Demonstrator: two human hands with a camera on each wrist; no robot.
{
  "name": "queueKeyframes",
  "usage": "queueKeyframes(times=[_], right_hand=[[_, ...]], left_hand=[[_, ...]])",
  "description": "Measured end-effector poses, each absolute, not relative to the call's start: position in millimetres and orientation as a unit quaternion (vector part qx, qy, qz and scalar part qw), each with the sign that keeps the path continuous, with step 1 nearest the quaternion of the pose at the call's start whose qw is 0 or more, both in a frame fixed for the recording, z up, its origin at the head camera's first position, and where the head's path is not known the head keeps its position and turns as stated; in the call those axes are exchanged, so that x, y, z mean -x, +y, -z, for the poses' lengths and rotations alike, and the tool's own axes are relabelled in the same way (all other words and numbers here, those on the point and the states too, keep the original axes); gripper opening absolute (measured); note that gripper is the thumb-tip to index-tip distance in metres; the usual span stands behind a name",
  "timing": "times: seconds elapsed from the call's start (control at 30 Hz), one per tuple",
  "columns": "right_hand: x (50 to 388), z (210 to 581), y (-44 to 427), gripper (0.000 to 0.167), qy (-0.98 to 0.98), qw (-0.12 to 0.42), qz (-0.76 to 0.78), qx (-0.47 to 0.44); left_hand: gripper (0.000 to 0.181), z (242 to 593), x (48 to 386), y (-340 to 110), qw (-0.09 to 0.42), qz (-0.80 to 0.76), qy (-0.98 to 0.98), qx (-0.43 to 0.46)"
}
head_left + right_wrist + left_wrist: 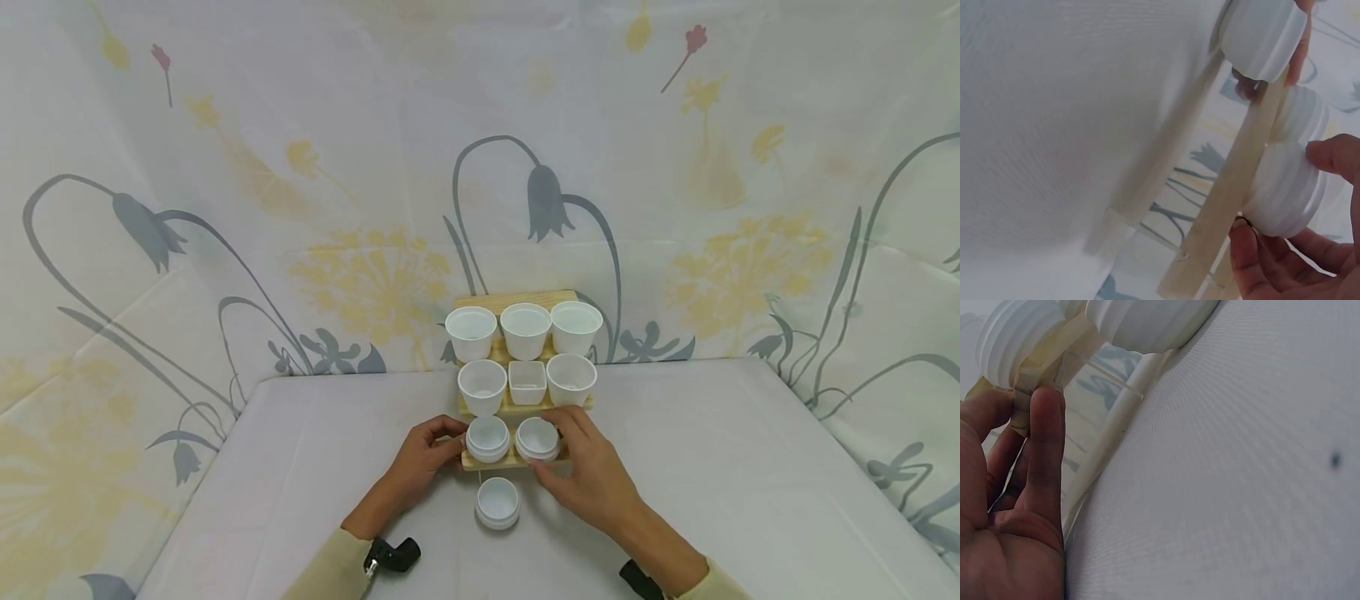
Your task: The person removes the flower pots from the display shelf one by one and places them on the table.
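A tiered wooden stand (517, 297) holds rows of white cups in the head view. My left hand (423, 462) pinches the left end of its lowest step, beside a ribbed white cup (487, 439). In the left wrist view, the thumb and fingers close on the wood (1021, 403). My right hand (592, 479) grips the other cup on that step, the right-hand white cup (537, 439), with thumb and fingers around its sides. In the right wrist view, this cup (1288, 187) sits against the wooden strip (1216, 200).
One more white cup (497, 502) stands on the white table (337, 433) in front of the stand. A square white cup (527, 382) sits between two round ones on the middle step. Three round cups fill the top row. A flower-patterned cloth (375, 167) hangs behind.
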State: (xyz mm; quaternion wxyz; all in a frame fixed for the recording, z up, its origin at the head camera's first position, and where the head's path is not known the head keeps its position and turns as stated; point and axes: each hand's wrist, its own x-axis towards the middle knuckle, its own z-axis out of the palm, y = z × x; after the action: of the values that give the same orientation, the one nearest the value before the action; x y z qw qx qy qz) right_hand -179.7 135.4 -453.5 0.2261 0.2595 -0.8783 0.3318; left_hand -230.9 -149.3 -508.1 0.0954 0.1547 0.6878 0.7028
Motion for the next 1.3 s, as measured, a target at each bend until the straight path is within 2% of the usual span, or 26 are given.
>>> queueKeyframes(times=[0.37, 0.6, 0.77, 1.1, 1.3], right_hand=[[174.0, 444.1, 137.0, 0.062, -0.891, 0.19, -0.322, -0.257], [171.2, 440.3, 138.6, 0.061, -0.892, 0.186, -0.319, -0.26], [169.1, 436.4, 139.1, 0.056, -0.898, 0.159, -0.322, -0.253], [162.7, 429.2, 138.7, 0.06, -0.91, 0.124, -0.311, -0.245], [159.4, 425.0, 139.6, 0.054, -0.914, 0.103, -0.307, -0.245]], left_hand=[[0.028, 508.3, 231.2, -149.2, 0.099, -0.696, 0.695, -0.152], [0.028, 509.8, 232.5, -149.4, 0.1, -0.701, 0.69, -0.15], [0.028, 510.3, 232.6, -149.5, 0.1, -0.702, 0.689, -0.148], [0.028, 510.8, 232.8, -149.6, 0.101, -0.701, 0.691, -0.147], [0.028, 509.3, 232.1, -149.3, 0.102, -0.7, 0.691, -0.147]])
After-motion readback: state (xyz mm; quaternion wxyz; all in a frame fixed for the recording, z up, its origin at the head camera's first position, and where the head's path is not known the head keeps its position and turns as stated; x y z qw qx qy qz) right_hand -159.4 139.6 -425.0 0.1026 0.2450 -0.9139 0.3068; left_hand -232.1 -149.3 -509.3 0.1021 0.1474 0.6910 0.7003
